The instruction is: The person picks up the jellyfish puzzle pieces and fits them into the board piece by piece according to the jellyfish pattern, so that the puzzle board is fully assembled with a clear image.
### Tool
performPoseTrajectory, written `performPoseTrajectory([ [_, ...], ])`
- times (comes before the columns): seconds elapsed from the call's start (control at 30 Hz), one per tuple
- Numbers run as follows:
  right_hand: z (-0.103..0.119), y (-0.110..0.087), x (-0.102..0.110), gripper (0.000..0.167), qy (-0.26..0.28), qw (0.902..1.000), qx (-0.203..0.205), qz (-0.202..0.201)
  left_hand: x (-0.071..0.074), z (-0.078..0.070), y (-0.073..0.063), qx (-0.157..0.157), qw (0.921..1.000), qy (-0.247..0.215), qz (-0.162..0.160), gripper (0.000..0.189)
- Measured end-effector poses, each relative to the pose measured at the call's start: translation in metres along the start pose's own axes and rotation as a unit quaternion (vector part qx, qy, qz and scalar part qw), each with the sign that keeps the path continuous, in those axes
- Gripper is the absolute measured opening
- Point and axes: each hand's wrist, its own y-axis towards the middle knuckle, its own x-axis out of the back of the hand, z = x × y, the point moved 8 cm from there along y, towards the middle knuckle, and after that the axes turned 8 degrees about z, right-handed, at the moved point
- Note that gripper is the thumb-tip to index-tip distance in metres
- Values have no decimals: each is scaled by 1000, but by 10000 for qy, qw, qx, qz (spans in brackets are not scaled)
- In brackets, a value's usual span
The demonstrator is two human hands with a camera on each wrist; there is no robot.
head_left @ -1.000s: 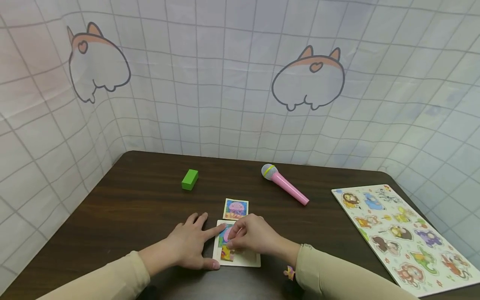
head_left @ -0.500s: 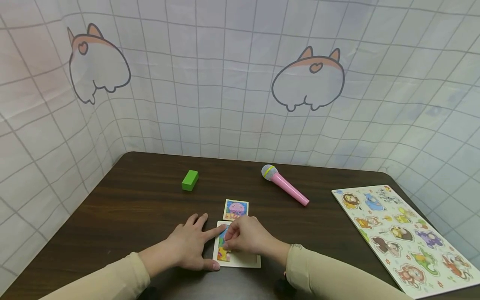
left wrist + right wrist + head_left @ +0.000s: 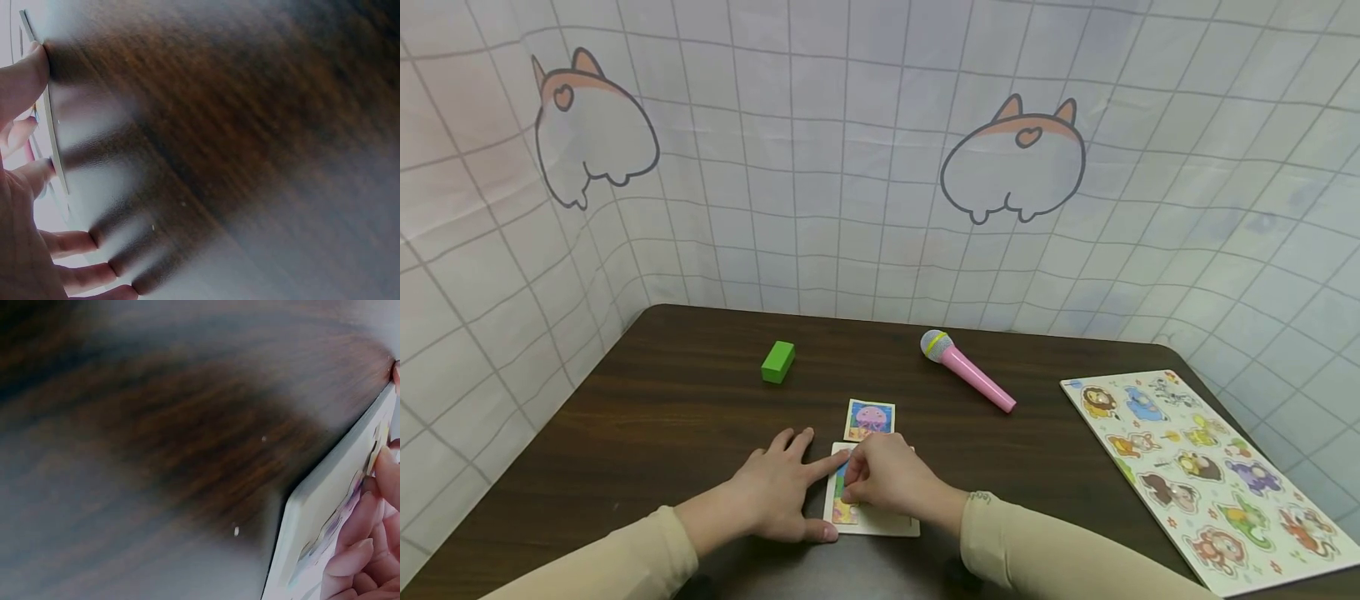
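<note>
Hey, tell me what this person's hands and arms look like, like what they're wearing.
The left hand and right hand are bare, without gloves. Long beige sleeves cover the forearms. The right cuff has a small greyish mark at its edge, too small to make out.

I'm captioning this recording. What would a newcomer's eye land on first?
Probably the two rounded animal drawings on the gridded cloth behind the table, one left, one right of centre. Next, the pink-handled microphone and green block on the table's far half, and the animal board at its right. Front and centre, the left hand rests on the left edge of a small puzzle board, and the right hand bends over it.
</note>
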Motion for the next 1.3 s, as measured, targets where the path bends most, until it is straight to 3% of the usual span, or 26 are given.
performPoseTrajectory([
  [0.27,-2,-6,7,8,-132,9990,416,109,0,-2,0,-42,10000,16,29,92],
  [0.4,2,-19,10,14,-970,9902,973,256,1,-2,0,-22,10000,60,29,93],
  [0.47,8,-30,6,25,-1970,9695,1385,446,2,-2,0,-21,10000,78,12,93],
  [0.6,13,-50,-10,59,-3816,9005,1931,782,3,-1,-1,-20,10000,57,-20,93],
  [0.63,13,-52,-13,66,-4044,8890,1967,866,3,-1,-1,-25,10000,33,-18,93],
  [0.67,12,-54,-17,68,-4147,8835,1955,964,3,-1,-2,-24,10000,14,-12,93],
  [0.87,7,-54,-25,64,-4077,8870,1796,1216,2,-2,-1,-103,9999,-3,5,92],
  [1.1,10,-55,-24,59,-4341,8724,1987,1046,3,-2,-2,-109,9999,-33,-37,92],
  [1.3,7,-56,-23,65,-4212,8805,1786,1242,3,-2,-1,-98,9999,-45,16,92],
])
